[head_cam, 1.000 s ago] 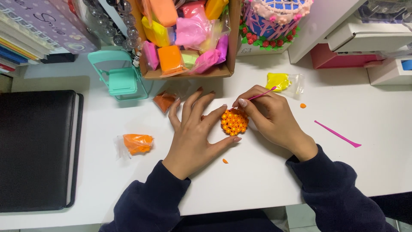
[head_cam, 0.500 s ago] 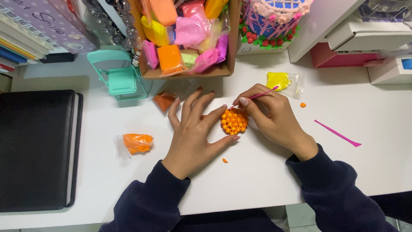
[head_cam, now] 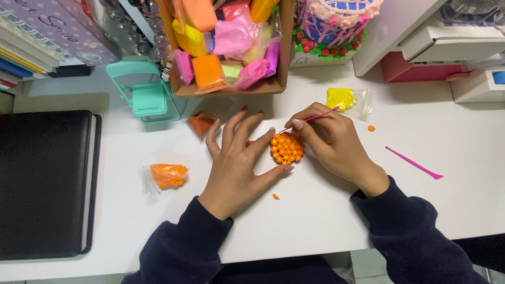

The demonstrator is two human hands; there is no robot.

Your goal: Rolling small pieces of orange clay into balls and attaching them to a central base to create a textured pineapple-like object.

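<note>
On the white desk [head_cam: 326,210], our left hand [head_cam: 239,158] still lies flat, fingers spread, steadying the orange beaded clay disc [head_cam: 286,148]; our right hand [head_cam: 331,139] pinches the pink tool [head_cam: 315,117], barely shifted since before.

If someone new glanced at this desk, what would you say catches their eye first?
Probably the orange beaded clay disc at the centre of the white table, framed by the left hand and the right hand, which holds a thin pink tool. Behind them, a cardboard box brims with bright clay packets.
</note>
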